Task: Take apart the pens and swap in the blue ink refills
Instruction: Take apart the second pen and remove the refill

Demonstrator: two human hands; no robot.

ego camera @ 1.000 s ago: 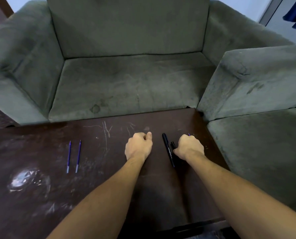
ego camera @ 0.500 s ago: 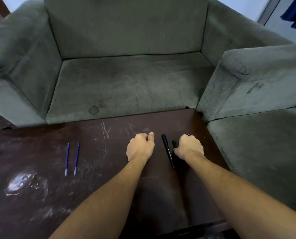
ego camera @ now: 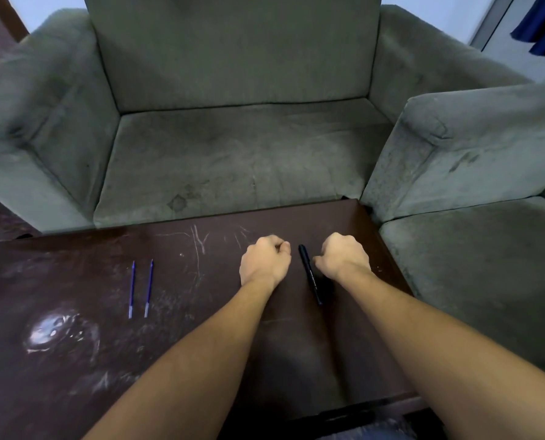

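- Single head-worn view, wide-angle (edges bowed), looking forward and down.
- Close over the desk (ego camera: 74, 360); forearms enter from the bottom edge.
- Faces a grey sofa (ego camera: 233, 154) beyond the desk.

Only one piece of printing shows: a short line of pale lettering runs along the barrel of the black pen (ego camera: 309, 272) lying on the table (ego camera: 74, 281), and it is too small and blurred to read. The two blue refills (ego camera: 140, 289) carry no marking that can be made out. No other words, numbers, brands or signs can be read anywhere.
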